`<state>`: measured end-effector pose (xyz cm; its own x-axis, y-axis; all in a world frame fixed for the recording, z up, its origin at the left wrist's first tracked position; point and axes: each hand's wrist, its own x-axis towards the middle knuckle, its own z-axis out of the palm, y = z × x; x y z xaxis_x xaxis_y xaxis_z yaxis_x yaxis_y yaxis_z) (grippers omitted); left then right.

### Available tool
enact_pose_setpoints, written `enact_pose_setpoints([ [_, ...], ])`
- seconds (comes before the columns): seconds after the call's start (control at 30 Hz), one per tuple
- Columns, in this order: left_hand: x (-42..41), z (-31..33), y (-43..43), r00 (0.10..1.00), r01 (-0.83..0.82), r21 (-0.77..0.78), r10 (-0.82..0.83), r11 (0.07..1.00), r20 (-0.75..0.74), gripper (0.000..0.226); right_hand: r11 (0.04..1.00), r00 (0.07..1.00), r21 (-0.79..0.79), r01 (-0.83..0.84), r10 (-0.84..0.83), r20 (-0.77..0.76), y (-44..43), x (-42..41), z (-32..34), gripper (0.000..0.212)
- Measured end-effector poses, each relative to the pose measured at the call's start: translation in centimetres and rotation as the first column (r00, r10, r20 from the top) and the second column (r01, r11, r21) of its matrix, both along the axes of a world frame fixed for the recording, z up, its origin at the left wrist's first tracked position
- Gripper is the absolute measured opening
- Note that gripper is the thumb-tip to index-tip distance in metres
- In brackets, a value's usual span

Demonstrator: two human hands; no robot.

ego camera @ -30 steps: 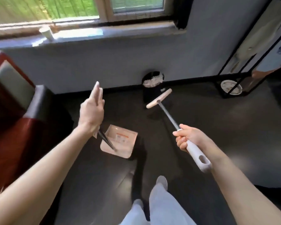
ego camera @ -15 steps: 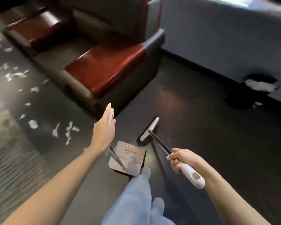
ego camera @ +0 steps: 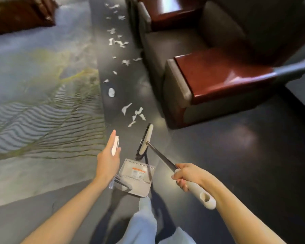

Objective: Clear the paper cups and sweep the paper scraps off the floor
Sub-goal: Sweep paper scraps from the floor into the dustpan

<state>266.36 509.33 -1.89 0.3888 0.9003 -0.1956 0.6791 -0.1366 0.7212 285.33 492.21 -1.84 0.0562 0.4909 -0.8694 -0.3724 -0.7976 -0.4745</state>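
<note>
Head view: left hand pinches the dustpan handle, fingers nearly straight, pan kept low and ready to catch. Right hand wraps the broom handle, bristles just short of the paper scraps trailing along the floor beside the sofa. 0 cups visible.

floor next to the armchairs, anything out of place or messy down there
Yes: torn white paper scraps lie strewn in a trail along the dark floor between the rug and the armchairs. The nearest cluster lies just ahead of the head of the broom. Nothing else looks askew.
</note>
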Motion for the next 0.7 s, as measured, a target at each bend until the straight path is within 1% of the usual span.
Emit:
enact_pose_setpoints([
  [0.07, -0.5, -0.9, 2.2, 0.998, -0.055, 0.0, 0.055, 0.998, 0.014, 0.062, 0.998, 0.997, 0.023, -0.065, 0.064, 0.034, 3.6, 0.3, -0.4, 0.021],
  [0.1, -0.5, -1.3, 3.0, 0.997, -0.079, -0.005, 0.079, 0.997, 0.018, 0.062, 0.996, 0.995, 0.032, -0.086, 0.085, 0.047, 5.0, 0.5, -0.7, 0.027],
  [0.17, -0.3, -1.9, 4.6, 0.993, -0.12, -0.015, 0.12, 0.993, 0.016, 0.061, 0.989, 0.988, 0.042, -0.139, 0.135, 0.077, 7.6, 1.5, -1.8, 0.048],
  [0.23, 0.4, -2.5, 6.0, 0.992, -0.126, -0.012, 0.126, 0.992, 0.001, 0.062, 0.983, 0.979, 0.039, -0.182, 0.177, 0.104, 10.0, 3.4, -2.8, 0.065],
  [0.33, 2.4, -3.5, 8.1, 0.983, -0.185, -0.023, 0.185, 0.983, 0.002, 0.061, 0.967, 0.957, 0.04, -0.251, 0.241, 0.163, 14.3, 7.4, -3.9, 0.075],
  [0.4, 4.0, -4.1, 9.2, 0.97, -0.243, 0.014, 0.243, 0.97, 0.009, 0.059, 0.945, 0.923, 0.027, -0.325, 0.311, 0.229, 17.9, 10.4, -4.4, 0.078],
  [0.47, 5.8, -4.3, 9.9, 0.949, -0.316, 0.004, 0.316, 0.949, 0.012, 0.056, 0.922, 0.888, 0.001, -0.388, 0.374, 0.266, 21.7, 13.6, -4.6, 0.073],
  [0.5, 6.7, -4.2, 10.3, 0.942, -0.334, 0.018, 0.334, 0.942, 0.024, 0.055, 0.908, 0.871, -0.017, -0.418, 0.406, 0.277, 23.6, 15.2, -4.7, 0.066],
  [0.57, 8.3, -4.4, 11.1, 0.938, -0.345, 0.084, 0.343, 0.935, 0.039, 0.059, 0.874, 0.818, -0.074, -0.481, 0.478, 0.32, 27.3, 18.2, -5.3, 0.043],
  [0.63, 9.3, -4.5, 12.0, 0.936, -0.353, 0.116, 0.351, 0.928, 0.034, 0.062, 0.801, 0.72, -0.158, -0.577, 0.591, 0.364, 30.4, 20.6, -6.6, 0.021],
  [0.67, 9.7, -4.6, 12.3, 0.932, -0.363, 0.116, 0.361, 0.925, 0.035, 0.062, 0.763, 0.67, -0.204, -0.614, 0.64, 0.377, 31.7, 21.7, -7.6, 0.024],
  [0.7, 9.9, -4.6, 12.7, 0.929, -0.37, 0.106, 0.369, 0.923, 0.036, 0.061, 0.751, 0.65, -0.229, -0.619, 0.654, 0.387, 32.8, 22.6, -8.7, 0.032],
])
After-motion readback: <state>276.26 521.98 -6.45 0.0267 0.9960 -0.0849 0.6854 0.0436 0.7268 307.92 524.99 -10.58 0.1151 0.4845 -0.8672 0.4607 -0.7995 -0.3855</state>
